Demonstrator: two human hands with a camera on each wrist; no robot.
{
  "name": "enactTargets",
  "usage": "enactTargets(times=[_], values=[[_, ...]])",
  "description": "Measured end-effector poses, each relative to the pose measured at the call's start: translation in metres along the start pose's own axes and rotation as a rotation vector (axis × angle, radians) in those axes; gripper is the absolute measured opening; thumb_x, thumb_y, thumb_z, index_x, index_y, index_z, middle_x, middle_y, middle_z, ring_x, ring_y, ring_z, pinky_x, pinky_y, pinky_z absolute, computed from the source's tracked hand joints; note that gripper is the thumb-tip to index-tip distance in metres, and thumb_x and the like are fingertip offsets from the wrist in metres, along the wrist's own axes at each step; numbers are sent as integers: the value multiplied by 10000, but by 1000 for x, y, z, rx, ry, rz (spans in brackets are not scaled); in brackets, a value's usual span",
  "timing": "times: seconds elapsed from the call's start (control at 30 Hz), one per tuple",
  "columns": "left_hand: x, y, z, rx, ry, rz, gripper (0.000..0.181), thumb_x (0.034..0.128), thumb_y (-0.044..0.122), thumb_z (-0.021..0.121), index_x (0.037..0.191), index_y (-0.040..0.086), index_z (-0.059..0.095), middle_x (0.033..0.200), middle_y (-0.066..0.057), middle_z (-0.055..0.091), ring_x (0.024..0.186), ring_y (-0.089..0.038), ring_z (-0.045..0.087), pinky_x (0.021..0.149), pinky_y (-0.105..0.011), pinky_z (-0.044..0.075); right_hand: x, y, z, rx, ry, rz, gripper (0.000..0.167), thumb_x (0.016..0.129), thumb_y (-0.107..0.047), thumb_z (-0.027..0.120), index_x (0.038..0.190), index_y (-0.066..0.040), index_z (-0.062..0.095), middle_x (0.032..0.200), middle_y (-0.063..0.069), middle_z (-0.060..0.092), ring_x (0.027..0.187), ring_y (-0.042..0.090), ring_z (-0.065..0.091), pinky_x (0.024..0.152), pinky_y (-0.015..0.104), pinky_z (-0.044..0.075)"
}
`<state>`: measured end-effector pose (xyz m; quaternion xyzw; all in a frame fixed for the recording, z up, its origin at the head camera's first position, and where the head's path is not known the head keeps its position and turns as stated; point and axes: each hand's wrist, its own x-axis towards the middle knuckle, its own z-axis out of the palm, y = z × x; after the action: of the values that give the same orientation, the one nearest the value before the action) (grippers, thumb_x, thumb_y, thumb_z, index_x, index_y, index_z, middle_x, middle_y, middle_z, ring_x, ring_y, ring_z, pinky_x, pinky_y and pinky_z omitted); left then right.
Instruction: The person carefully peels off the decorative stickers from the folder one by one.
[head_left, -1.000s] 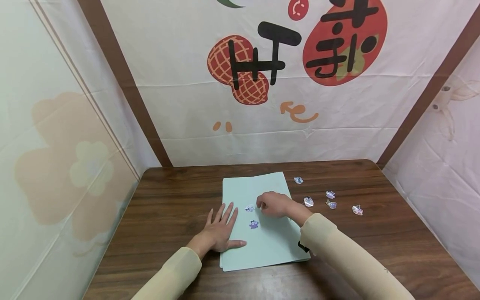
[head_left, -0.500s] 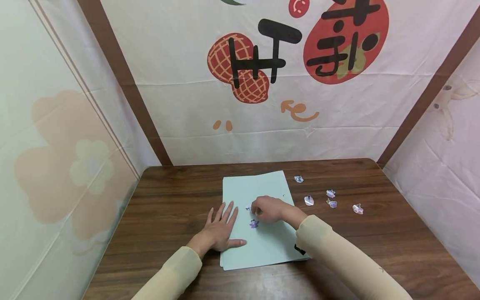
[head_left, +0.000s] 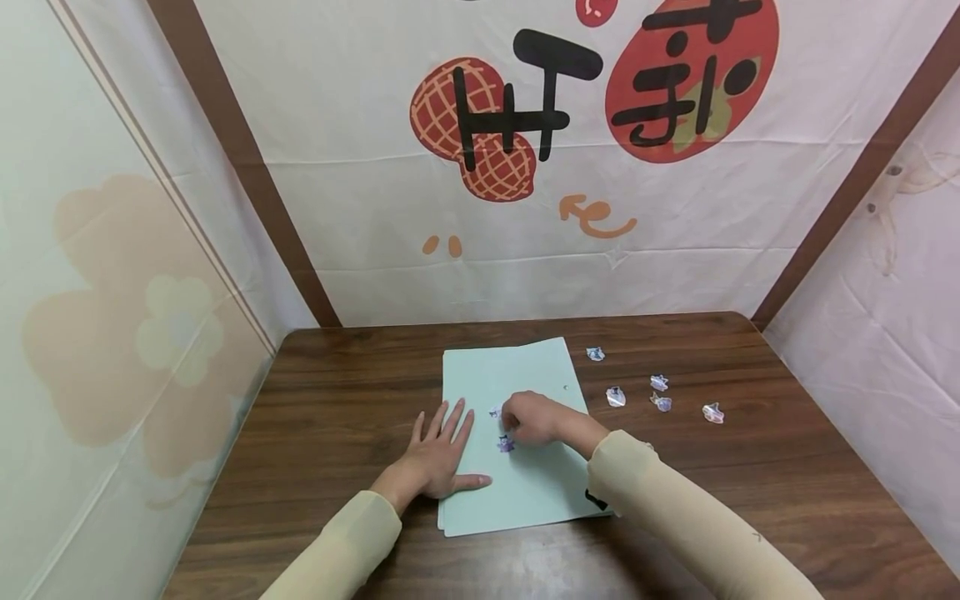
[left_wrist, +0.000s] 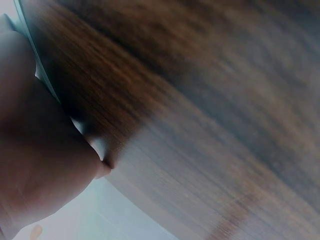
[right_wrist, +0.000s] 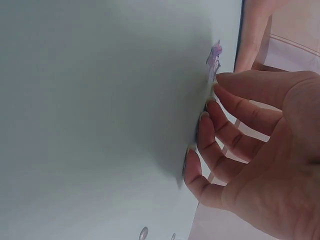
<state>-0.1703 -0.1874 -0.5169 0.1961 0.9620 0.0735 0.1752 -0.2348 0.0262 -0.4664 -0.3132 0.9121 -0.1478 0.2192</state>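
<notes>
My left hand (head_left: 431, 467) lies on the left edge of the pale green paper (head_left: 543, 500), fingers spread and thumb out over it. My right hand (head_left: 534, 419) is over the middle of the paper with bent fingers, fingertips at its surface. A purple sticker (head_left: 506, 444) lies just nearer than those fingertips. Farther up, a whitish sticker (head_left: 495, 412) shows beside the hand, partly covered. In the right wrist view, the thumb and index fingertip meet close to the purple sticker (right_wrist: 214, 60). I cannot see whether anything is between them.
Several loose stickers lie on the brown table (head_left: 360, 375) right of the paper, among them a white one (head_left: 616, 397) and a far-right one (head_left: 713, 413). A small round mark (head_left: 566, 387) is on the paper. A printed curtain (head_left: 375, 208) stands behind the table.
My right hand has moved a little left and now partly covers the whitish sticker. My left hand stays spread on the paper's edge. The small round mark has come into sight.
</notes>
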Motion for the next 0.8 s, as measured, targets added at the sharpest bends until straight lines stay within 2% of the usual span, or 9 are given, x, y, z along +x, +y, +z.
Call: enactTargets(times=[0.23,0.43,0.8], values=[[-7,5,-7,10,-13,-6,1099,905,796,489,1657,107,81,1724,-112,-81,1573,-371,-78,1201,-669,-17,3,0,1,-3,-16,10,86,915,-64,706,856,-126,717,797,-41,630,756,125,548,732,316,489],[-6,5,-9,-2,-20,-6,1106,904,795,492,1655,98,76,1722,-120,-89,1571,-377,-83,1201,-664,-35,5,0,1,-12,-23,27,81,924,-70,703,868,-124,723,816,-39,635,764,121,552,732,308,496],[2,-1,3,9,-8,-11,1145,869,855,448,1661,137,38,1720,-87,-129,1568,-358,-128,1197,-663,-61,3,-3,-1,-6,-43,11,104,935,-62,695,854,-127,687,792,-44,614,741,118,537,709,292,471]])
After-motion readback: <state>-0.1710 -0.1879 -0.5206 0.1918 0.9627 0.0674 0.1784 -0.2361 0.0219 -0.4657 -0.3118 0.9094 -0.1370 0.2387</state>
